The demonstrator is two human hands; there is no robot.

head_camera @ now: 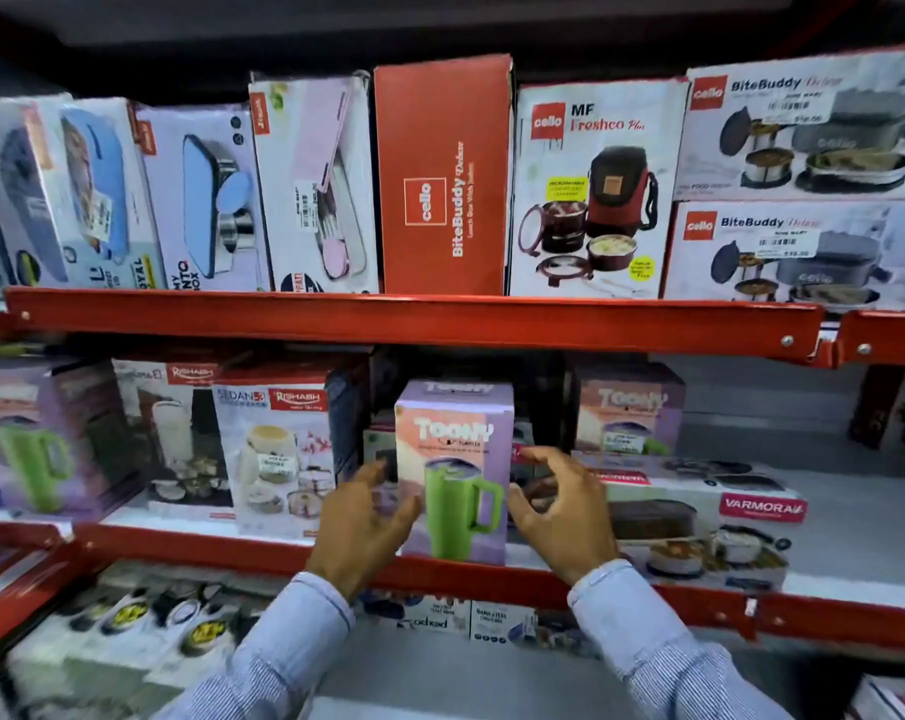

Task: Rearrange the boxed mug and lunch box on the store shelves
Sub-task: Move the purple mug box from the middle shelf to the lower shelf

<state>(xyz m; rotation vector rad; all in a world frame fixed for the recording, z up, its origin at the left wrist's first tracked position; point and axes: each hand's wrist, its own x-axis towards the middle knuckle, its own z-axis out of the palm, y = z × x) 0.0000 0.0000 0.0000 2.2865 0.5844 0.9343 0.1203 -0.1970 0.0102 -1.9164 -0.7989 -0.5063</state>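
- Red shelf (pixel 263 550) carries the upright mug box (pixel 453 470).
- Left hand (pixel 359 530) and right hand (pixel 562 509) flank it, fingers spread, gripping nothing.

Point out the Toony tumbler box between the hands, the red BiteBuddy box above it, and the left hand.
Toony tumbler box (pixel 453 459): head view, front face.
Red BiteBuddy box (pixel 442 174): head view, front panel.
Left hand (pixel 362 522): head view, back of hand.

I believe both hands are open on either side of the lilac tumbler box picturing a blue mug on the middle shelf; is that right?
Not quite: the head view shows a green mug on the lilac tumbler box, not blue. The rest stands: left hand and right hand are open either side of it on the middle red metal shelf.
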